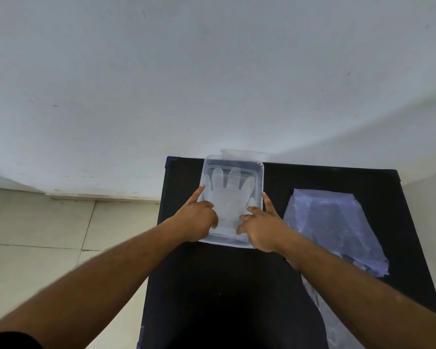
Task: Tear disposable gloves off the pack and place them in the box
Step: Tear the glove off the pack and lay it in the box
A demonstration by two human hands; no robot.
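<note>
A clear plastic box (260,172) stands at the far middle of the black table (219,285). A translucent disposable glove (230,195) lies flat inside it, fingers pointing away from me. My left hand (198,217) rests over the box's near left part, index finger stretched along the left rim. My right hand (261,226) is over the near right part, fingertips on the glove's cuff area and index finger along the right rim. Whether the fingers pinch the glove is not clear. The pack of gloves (335,227), bluish translucent plastic, lies to the right.
A second clear plastic piece, perhaps a lid (247,154), sticks out behind the box at the table's far edge. A white wall rises beyond the table. Pale floor tiles (48,235) are on the left. More thin plastic (322,313) trails toward me under my right forearm.
</note>
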